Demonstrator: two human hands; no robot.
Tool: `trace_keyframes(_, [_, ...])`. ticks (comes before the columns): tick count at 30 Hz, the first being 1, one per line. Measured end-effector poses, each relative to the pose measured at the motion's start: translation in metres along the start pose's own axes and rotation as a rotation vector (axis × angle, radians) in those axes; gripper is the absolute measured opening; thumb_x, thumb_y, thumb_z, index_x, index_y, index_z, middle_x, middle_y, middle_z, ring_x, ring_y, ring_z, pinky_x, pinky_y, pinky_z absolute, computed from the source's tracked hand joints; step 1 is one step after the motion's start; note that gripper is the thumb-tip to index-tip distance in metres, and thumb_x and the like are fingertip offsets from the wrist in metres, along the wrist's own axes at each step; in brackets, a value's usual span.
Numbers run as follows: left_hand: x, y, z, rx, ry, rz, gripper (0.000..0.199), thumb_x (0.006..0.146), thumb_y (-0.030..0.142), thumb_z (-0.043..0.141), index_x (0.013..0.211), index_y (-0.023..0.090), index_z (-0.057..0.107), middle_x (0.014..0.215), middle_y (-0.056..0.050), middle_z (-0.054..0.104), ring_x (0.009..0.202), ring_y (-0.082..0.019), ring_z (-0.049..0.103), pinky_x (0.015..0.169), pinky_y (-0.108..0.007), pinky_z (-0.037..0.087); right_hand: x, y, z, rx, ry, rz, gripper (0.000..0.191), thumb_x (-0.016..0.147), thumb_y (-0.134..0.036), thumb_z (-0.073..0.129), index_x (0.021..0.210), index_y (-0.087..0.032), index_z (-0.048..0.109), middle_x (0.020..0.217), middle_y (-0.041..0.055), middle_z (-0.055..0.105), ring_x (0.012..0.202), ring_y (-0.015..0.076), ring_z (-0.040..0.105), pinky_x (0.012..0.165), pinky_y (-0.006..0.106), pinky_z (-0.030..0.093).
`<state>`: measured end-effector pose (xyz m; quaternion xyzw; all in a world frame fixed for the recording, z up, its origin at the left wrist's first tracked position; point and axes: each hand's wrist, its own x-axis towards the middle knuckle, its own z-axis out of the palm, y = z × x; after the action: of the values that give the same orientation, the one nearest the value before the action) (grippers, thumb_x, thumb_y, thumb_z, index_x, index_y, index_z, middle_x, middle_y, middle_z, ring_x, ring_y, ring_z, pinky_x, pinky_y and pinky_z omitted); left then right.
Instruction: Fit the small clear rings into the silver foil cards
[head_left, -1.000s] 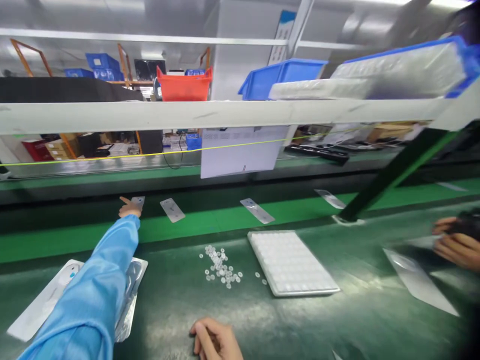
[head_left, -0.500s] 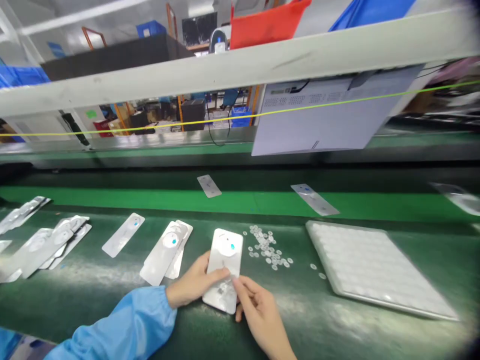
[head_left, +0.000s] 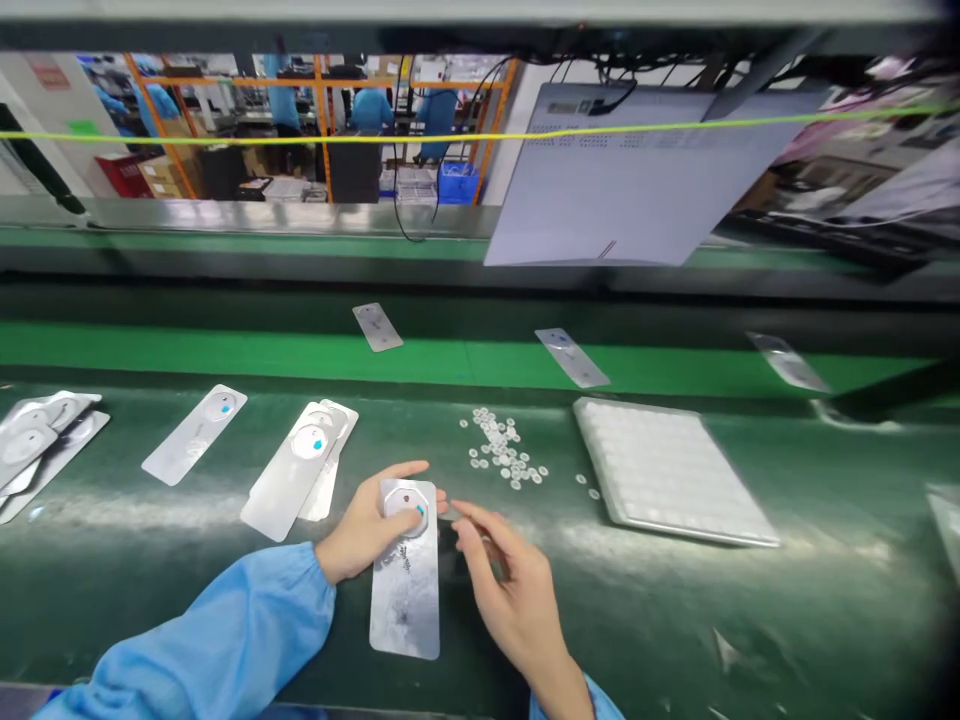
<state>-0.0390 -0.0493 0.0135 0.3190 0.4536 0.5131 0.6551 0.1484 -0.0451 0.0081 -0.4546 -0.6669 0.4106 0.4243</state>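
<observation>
The left hand (head_left: 356,535) grips a flat silver-white rectangular package (head_left: 405,600) near its upper end, thumb on the round part with the blue mark and the fingers behind, probably so that the face is turned up and steady. The right hand (head_left: 521,590) is just beside it, with index finger and thumb bent close together; whether they pinch something small, I cannot tell. The small clear round discs (head_left: 499,445) lie loose beyond this hand, perhaps for easy picking, near the white rectangular tray (head_left: 675,475). The left forearm, in a light-blue sleeve (head_left: 225,620), comes in slantwise; the right wrist rises from the lower edge, its palm turned inward to the package
</observation>
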Motion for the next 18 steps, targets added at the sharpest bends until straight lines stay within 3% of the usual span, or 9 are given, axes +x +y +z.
trace_keyframes(3, [0.002,0.001,0.0,0.166,0.03,0.037,0.063,0.074,0.017,0.077,0.136,0.014,0.06,0.089,-0.005,0.075,0.075,-0.017,0.068,0.069,-0.027,0.049,0.008,-0.003,0.006,-0.146,-0.069,-0.181,0.028,0.102,-0.032,0.053,0.117,-0.022,0.074,0.104,0.0127,0.073,0.083,0.0212,0.07,0.068,0.031,0.059])
trace_keyframes(6, [0.003,0.0,-0.002,0.232,0.046,0.076,0.057,0.078,0.019,0.075,0.134,0.014,0.063,0.083,-0.003,0.071,0.069,-0.015,0.06,0.065,-0.026,0.045,0.012,0.004,0.012,-0.263,-0.152,-0.28,0.031,0.103,-0.026,0.049,0.126,-0.024,0.071,0.108,0.0123,0.071,0.09,0.0215,0.07,0.075,0.032,0.06])
trace_keyframes(11, [0.003,-0.005,-0.006,0.208,-0.02,0.083,0.065,0.08,0.021,0.074,0.142,0.017,0.057,0.089,-0.003,0.07,0.071,-0.014,0.057,0.066,-0.026,0.044,0.017,0.014,0.012,-0.358,-0.195,-0.35,0.034,0.105,-0.022,0.045,0.125,-0.026,0.072,0.103,0.0108,0.068,0.084,0.0194,0.07,0.075,0.031,0.06])
trace_keyframes(18, [0.002,-0.008,-0.008,0.152,0.064,0.074,0.048,0.086,0.018,0.061,0.133,0.023,0.068,0.112,-0.005,0.074,0.097,-0.022,0.065,0.084,-0.031,0.049,0.017,0.008,0.012,-0.385,-0.211,-0.283,0.028,0.105,-0.027,0.048,0.112,-0.025,0.075,0.103,0.0104,0.07,0.087,0.0211,0.07,0.083,0.034,0.06])
